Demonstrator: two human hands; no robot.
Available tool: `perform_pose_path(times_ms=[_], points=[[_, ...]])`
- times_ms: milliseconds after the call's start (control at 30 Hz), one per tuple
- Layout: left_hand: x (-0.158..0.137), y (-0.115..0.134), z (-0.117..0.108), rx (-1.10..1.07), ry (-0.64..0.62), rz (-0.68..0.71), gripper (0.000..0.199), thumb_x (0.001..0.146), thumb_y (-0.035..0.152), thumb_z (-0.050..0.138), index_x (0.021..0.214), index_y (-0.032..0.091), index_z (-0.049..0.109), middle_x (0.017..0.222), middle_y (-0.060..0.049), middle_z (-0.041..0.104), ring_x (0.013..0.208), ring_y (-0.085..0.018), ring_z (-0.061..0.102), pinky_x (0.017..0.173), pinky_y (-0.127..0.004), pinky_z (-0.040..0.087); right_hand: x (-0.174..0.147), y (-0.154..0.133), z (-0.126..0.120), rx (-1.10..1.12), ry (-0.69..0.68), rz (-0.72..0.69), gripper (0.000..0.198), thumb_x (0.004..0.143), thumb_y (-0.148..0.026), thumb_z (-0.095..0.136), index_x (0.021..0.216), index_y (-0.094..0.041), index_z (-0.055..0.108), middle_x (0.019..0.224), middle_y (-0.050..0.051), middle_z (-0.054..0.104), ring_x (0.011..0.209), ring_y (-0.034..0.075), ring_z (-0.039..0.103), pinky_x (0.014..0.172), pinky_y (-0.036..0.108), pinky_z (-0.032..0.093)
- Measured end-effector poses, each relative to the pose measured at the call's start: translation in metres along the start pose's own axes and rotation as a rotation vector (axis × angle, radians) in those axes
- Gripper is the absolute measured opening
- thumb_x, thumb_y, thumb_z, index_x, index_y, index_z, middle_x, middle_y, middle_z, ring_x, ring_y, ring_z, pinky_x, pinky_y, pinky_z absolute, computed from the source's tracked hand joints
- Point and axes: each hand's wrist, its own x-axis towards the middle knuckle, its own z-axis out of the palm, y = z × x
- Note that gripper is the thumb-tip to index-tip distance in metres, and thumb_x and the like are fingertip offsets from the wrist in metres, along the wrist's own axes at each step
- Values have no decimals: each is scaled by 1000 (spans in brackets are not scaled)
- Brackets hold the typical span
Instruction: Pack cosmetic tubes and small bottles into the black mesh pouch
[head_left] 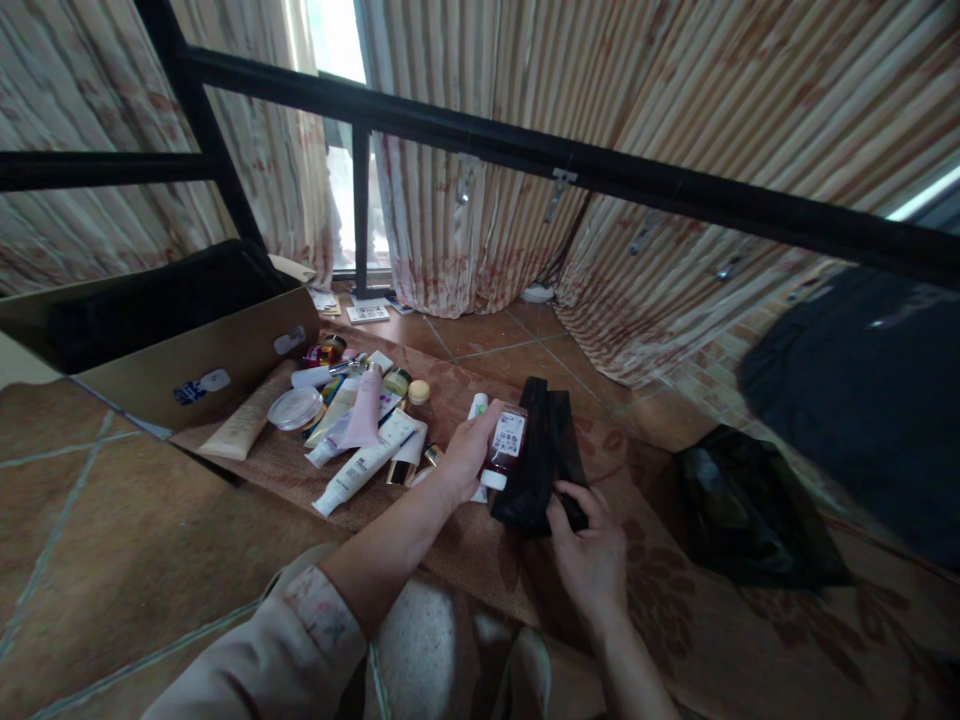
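My left hand (470, 455) is closed around a small dark red bottle (507, 442) with a white cap and a printed label. A white tube (478, 405) shows just behind that hand. Against the bottle's right side lies a black mesh pouch (536, 470). My right hand (590, 538) pinches the near right edge of this pouch between thumb and fingers. To the left of my hands several cosmetics are heaped, among them a pink tube (366, 405), a white tube (367, 462), a round clear-lidded jar (295, 408) and a large beige tube (247, 412).
An open cardboard box (247, 370) with a black item (172, 290) inside stands at the left. A dark plastic bag (750, 510) rests on the right of the patterned brown cloth (660, 580). A black metal rail (480, 135) crosses ahead, before striped curtains (465, 230).
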Motion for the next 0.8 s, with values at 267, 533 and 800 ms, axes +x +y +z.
perform_pose_path(times_ms=[267, 533, 800], points=[[1, -1, 0, -21, 5, -7, 50, 62, 56, 76, 79, 10, 67, 66, -5, 69, 57, -14, 62, 57, -24, 44, 0, 0, 0, 11, 5, 4, 26, 84, -41, 56, 96, -21, 68, 98, 6, 66, 93, 21, 63, 79, 32, 47], [0, 0, 0, -17, 8, -6, 49, 61, 56, 77, 77, 10, 68, 67, -5, 69, 55, -13, 61, 55, -23, 44, 0, 0, 0, 3, -3, 14, 26, 84, -41, 56, 97, -22, 69, 100, 6, 66, 93, 22, 63, 79, 32, 47], [3, 0, -3, -50, -45, -35, 48, 59, 53, 80, 79, 10, 68, 68, -6, 69, 56, -13, 61, 57, -24, 45, 0, -1, 0, -8, 1, 11, 26, 84, -41, 56, 96, -22, 69, 98, 5, 66, 93, 21, 63, 79, 32, 46]])
